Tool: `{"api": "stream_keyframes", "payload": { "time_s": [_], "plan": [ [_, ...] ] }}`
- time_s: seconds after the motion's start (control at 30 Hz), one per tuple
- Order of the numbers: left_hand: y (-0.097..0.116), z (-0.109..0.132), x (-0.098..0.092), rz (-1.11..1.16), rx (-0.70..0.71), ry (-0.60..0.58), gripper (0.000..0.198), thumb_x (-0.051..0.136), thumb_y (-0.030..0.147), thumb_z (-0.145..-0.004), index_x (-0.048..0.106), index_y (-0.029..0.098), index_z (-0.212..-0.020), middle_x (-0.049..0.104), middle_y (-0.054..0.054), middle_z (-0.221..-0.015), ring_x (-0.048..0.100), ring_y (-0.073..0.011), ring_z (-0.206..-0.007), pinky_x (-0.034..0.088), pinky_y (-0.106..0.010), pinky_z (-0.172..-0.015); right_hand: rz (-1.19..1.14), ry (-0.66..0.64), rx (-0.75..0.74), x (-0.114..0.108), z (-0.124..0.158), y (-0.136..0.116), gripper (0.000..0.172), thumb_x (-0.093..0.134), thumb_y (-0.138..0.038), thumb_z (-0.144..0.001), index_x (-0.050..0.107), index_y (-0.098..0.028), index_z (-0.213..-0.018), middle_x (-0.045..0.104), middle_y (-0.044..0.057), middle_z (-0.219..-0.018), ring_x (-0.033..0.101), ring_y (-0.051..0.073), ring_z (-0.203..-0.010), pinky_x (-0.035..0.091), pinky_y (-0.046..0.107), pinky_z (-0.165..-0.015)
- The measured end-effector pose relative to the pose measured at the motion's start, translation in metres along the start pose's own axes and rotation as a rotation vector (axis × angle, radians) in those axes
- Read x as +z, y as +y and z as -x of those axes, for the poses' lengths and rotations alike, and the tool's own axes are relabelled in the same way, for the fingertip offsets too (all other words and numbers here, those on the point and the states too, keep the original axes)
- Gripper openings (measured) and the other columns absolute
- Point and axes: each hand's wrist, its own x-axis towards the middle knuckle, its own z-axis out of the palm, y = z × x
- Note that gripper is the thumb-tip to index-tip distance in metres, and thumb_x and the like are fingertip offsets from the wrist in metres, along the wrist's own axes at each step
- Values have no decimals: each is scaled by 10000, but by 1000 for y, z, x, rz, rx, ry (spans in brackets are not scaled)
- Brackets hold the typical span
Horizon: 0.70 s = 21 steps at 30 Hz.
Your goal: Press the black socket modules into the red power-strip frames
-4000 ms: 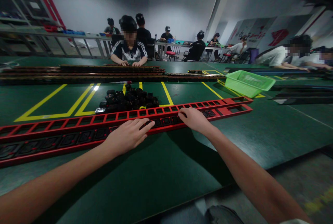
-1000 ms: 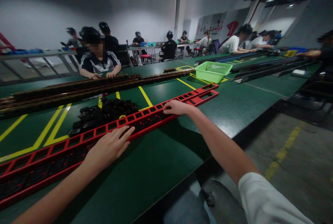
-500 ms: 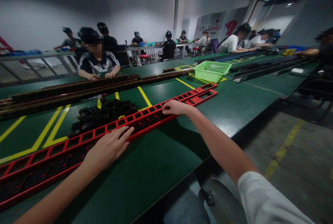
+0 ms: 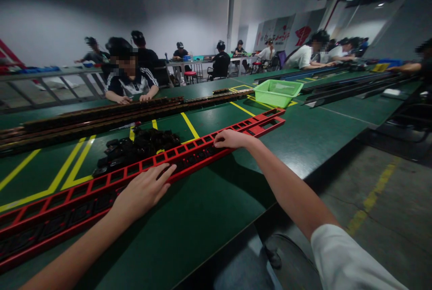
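Note:
A long red frame (image 4: 124, 172) with a row of square openings lies slantwise across the table in front of me. Black square parts (image 4: 80, 212) with small red spots fill its near row. My left hand (image 4: 143, 189) rests over that near row, fingers stretched out and holding nothing. Farther along, my right hand (image 4: 231, 139) is closed at the frame, its fingertips pressed together low over the near row. Whatever those fingertips pinch is hidden. Just beyond the frame sits a heap of loose black parts (image 4: 138, 146).
A light green basket (image 4: 277, 94) stands past the frame's far end. Long dark strips (image 4: 101, 112) lie across the table, with a person (image 4: 131, 76) working behind them. More dark rails (image 4: 351, 87) are at the right. Yellow tape (image 4: 189, 124) marks the green tabletop (image 4: 216, 200).
The whole view has shifted slightly, so things appear a little farther right. Both hands keep practically the same place on the red frame.

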Motion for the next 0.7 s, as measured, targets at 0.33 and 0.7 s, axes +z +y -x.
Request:
{"api": "stream_keyframes", "payload": {
  "time_s": [0.33,0.7],
  "plan": [
    [1,-1,-2,30,-23,-27,513,397,366,-1020,458,197,-1500,585,-156,-1412,611,-303,-1224,534,-441,-986,-12,-15,93,-13,8,11,225,602,-291,-898,784,-178,-965,764,56,-936,667,189,-817,454,271,-751],
    [1,-1,-2,27,-26,-29,515,415,363,-1015,446,207,-1505,586,-143,-1408,613,-293,-1213,529,-425,-980,14,0,120,-14,9,10,206,602,-268,-874,773,-158,-903,746,53,-854,640,180,-758,430,271,-706]
  ]
}}
